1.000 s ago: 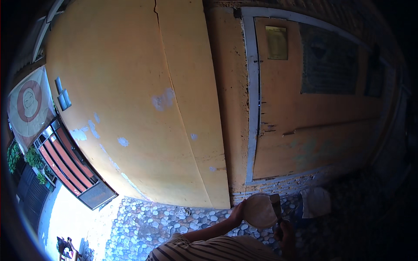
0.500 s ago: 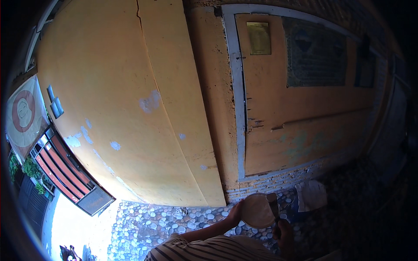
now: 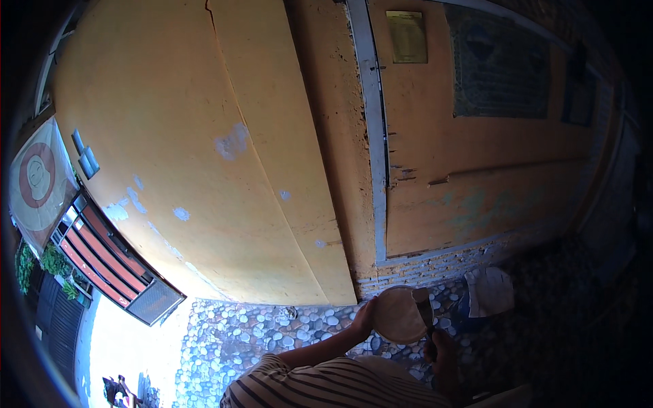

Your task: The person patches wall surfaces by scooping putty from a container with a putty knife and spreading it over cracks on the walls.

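My left hand (image 3: 365, 318) grips the left edge of a round beige dish (image 3: 396, 319), its face turned up toward me. Whether the dish is a shallow bowl or a flat lid, I cannot tell. In my right hand (image 3: 442, 350) is a putty knife (image 3: 424, 306), held by its dark handle with the wide blade pointing up. The blade overlaps the dish's right rim; whether it touches is unclear. Both hands are low in the view, in front of my striped shirt.
A yellow-orange wall (image 3: 190, 136) with pale patches and a crack rises ahead. White crumpled material (image 3: 491, 292) lies over something blue on the right. Pebble-patterned floor (image 3: 272, 333) spreads below. A red-and-black gate (image 3: 109, 262) stands at left.
The wall and frame have shifted upward in view as my head tilts. The dish and putty knife sit slightly higher in the picture, still close together in the same hands.
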### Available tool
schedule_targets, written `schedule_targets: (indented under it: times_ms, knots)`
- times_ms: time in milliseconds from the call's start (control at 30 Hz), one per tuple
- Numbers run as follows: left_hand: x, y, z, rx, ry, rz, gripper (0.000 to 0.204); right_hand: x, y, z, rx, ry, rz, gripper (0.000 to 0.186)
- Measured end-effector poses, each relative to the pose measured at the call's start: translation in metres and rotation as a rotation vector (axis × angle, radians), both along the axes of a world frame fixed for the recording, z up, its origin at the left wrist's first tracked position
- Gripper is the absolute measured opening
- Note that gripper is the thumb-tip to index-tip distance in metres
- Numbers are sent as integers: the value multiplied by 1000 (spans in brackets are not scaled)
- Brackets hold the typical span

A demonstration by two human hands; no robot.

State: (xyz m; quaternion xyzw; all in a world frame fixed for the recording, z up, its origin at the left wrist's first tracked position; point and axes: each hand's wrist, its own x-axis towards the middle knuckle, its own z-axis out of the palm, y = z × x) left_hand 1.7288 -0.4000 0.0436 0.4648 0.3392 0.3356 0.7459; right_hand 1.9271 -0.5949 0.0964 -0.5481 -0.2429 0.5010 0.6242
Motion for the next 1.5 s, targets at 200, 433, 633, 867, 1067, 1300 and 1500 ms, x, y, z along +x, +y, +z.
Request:
schedule_targets:
  times_ms: [200, 433, 633, 867, 1067, 1300, 1500]
  knots:
    - [-11, -7, 14, 42, 77, 53, 66, 0, 9, -13, 6, 44, 57, 28]
    - [-40, -7, 24, 169, 232, 137, 68, -10, 37, 17, 33, 18, 139, 30]
    - [-77, 15, 2, 216, 148, 185, 70, -20, 88, 41, 100, 38, 271, 33]
    - [-132, 34, 10, 67, -3, 287, 67, -86, 135, 48, 137, 20, 424, 32]
    - [-149, 79, -11, -30, -159, 158, 60, -131, 130, 36, 89, 119, 316, 30]
    - [-144, 113, -3, -189, -147, -84, 61, -178, 107, 33, 18, 90, 34, 29]
    - [-140, 138, -28, -240, -79, -287, 62, -238, 89, 16, -8, 138, -243, 30]
